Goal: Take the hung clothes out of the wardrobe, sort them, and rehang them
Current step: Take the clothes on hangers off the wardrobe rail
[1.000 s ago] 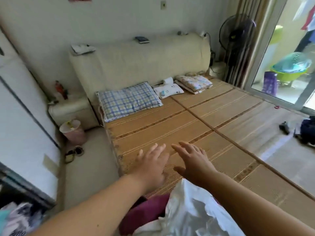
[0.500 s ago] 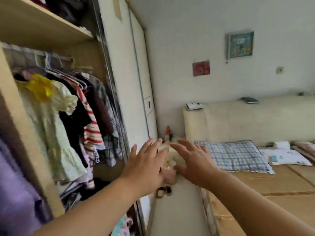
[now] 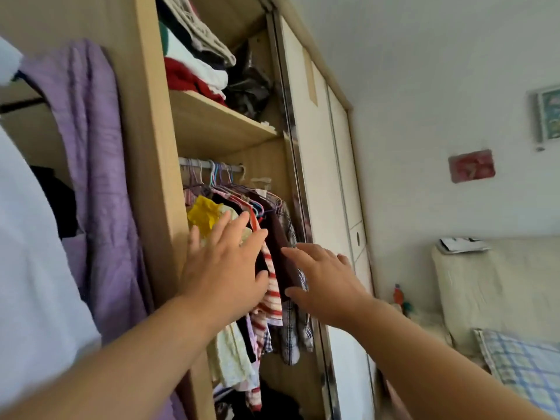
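An open wooden wardrobe (image 3: 157,165) fills the left half of the view. Several garments hang on a metal rail (image 3: 209,164): a yellow and cream dress (image 3: 206,215), a red-and-white striped top (image 3: 272,294), a dark garment (image 3: 280,241) and a plaid shirt (image 3: 291,338). My left hand (image 3: 225,268) is stretched out in front of the hanging clothes with straight, spread fingers, holding nothing. My right hand (image 3: 324,281) reaches beside it, fingers extended toward the dark garment. Whether either hand touches cloth is unclear.
Folded clothes (image 3: 194,53) and a dark bag (image 3: 248,86) fill the shelf above the rail. A purple garment (image 3: 91,165) hangs in the left section. A sliding door (image 3: 321,183) stands to the right. A bed with a checked pillow (image 3: 527,362) lies at the far right.
The view has swung from the bed up to the wardrobe. Both open hands have moved in close to the hanging clothes.
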Demonstrator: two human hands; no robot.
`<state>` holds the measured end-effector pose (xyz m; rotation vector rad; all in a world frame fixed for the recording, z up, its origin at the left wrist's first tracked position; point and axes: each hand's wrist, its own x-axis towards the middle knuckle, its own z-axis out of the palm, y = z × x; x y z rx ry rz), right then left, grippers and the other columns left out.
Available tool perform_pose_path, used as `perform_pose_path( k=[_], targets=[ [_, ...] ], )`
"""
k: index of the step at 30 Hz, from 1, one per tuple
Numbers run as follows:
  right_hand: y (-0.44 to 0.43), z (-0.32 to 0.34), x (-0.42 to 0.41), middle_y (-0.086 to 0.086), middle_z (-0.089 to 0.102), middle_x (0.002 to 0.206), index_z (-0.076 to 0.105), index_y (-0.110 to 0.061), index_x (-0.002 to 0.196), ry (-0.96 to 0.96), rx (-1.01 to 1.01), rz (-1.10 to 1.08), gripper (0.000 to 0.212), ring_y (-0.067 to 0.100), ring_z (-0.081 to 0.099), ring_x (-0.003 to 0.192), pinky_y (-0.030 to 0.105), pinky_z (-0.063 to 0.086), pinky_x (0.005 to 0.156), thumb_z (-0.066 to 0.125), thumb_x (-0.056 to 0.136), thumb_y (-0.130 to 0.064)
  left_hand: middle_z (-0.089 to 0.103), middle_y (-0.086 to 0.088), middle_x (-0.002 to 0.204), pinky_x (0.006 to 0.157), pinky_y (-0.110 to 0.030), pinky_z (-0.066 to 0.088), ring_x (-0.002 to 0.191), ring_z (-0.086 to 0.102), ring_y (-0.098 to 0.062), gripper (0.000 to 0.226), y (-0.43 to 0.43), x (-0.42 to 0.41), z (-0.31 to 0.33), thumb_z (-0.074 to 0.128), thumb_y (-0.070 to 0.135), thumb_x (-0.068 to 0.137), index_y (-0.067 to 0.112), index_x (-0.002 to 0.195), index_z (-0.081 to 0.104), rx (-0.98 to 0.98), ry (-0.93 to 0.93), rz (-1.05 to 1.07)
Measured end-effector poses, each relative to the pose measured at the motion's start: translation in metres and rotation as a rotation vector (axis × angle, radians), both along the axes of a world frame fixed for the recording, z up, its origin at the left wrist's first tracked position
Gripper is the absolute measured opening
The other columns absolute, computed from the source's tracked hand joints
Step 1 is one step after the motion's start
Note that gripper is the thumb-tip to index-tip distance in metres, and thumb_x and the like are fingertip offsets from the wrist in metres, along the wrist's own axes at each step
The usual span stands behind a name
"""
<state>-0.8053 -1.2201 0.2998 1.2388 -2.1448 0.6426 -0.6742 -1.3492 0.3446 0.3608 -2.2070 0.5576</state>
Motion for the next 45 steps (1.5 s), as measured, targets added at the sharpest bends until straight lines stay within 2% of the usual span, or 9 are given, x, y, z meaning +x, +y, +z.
perform_pose_path(
  k=[7,13,17,23,27,32,38,42,45],
  targets=[
    [-0.100,0.063,-0.063,-0.002,0.032,0.148,0.023,-0.037,0.145,0.028,-0.023,0.167,0.071,0.026,0.034,0.134,0.053,0.031,0.106,0.059,0.085,-0.047,0.039,-0.007,0.149,0.111,-0.052,0.007,0.144,0.020,-0.027,0.060,-0.052,-0.011,0.073,0.066,0.042,0.070,0.027,0.127,0.057,-0.179,0.152,0.294],
    [-0.180,0.097,-0.115,0.001,0.034,0.148,0.026,-0.032,0.146,-0.010,-0.006,0.338,0.070,0.027,0.037,0.132,0.048,0.037,0.103,0.059,0.086,-0.043,0.039,-0.011,0.148,0.110,-0.060,0.015,0.144,0.018,-0.029,0.055,-0.062,-0.020,0.125,0.064,0.040,0.073,0.024,0.125,0.057,-0.294,0.245,0.459],
    [-0.236,0.119,-0.144,0.007,0.041,0.144,0.034,-0.020,0.144,-0.016,0.018,0.460,0.062,0.026,0.039,0.131,0.039,0.038,0.104,0.057,0.089,-0.035,0.042,-0.015,0.146,0.108,-0.059,0.019,0.142,0.024,-0.032,0.052,-0.069,-0.026,0.122,0.060,0.042,0.073,0.019,0.120,0.061,-0.385,0.238,0.605],
    [-0.300,0.139,-0.164,0.016,0.061,0.108,0.060,-0.008,0.101,-0.036,0.016,0.505,0.021,0.031,0.057,0.099,0.028,0.038,0.073,0.053,0.089,-0.025,0.047,-0.018,0.140,0.105,-0.057,0.023,0.138,0.031,-0.034,0.048,-0.070,-0.029,0.119,0.050,0.044,0.074,0.015,0.108,0.067,-0.461,0.246,0.682],
    [-0.332,0.152,-0.164,0.018,0.066,0.107,0.062,-0.004,0.108,-0.144,-0.007,0.408,0.024,0.033,0.061,0.099,0.030,0.043,0.070,0.047,0.090,-0.010,0.051,-0.016,0.137,0.105,-0.057,0.024,0.138,0.032,-0.034,0.048,-0.070,-0.031,0.118,0.047,0.045,0.075,0.017,0.107,0.069,-0.476,0.241,0.724],
    [-0.362,0.159,-0.162,0.019,0.062,0.115,0.057,-0.003,0.114,-0.288,0.026,0.383,0.026,0.034,0.057,0.107,0.037,0.046,0.082,0.041,0.096,-0.011,0.054,-0.013,0.136,0.108,-0.055,0.023,0.138,0.033,-0.031,0.045,-0.068,-0.032,0.117,0.048,0.045,0.075,0.020,0.105,0.071,-0.463,0.247,0.771],
    [-0.366,0.161,-0.167,0.020,0.063,0.115,0.059,0.000,0.114,-0.191,-0.019,0.361,0.033,0.031,0.057,0.115,0.039,0.047,0.088,0.037,0.088,0.002,0.056,-0.012,0.133,0.107,-0.055,0.025,0.138,0.034,-0.029,0.041,-0.068,-0.032,0.116,0.049,0.044,0.075,0.020,0.100,0.072,-0.479,0.245,0.784],
    [-0.345,0.172,-0.172,0.020,0.064,0.112,0.063,-0.002,0.105,-0.195,-0.128,0.375,0.028,0.036,0.061,0.104,0.035,0.043,0.071,0.039,0.089,-0.004,0.056,-0.012,0.134,0.108,-0.055,0.023,0.138,0.033,-0.029,0.043,-0.067,-0.032,0.117,0.048,0.044,0.076,0.019,0.100,0.073,-0.466,0.240,0.790],
    [-0.324,0.175,-0.182,0.021,0.066,0.103,0.064,-0.005,0.094,-0.181,-0.173,0.405,0.022,0.037,0.061,0.096,0.031,0.039,0.068,0.043,0.091,-0.012,0.054,-0.013,0.135,0.108,-0.055,0.022,0.139,0.031,-0.030,0.045,-0.066,-0.031,0.118,0.044,0.045,0.078,0.018,0.100,0.072,-0.471,0.225,0.807]
  ],
)
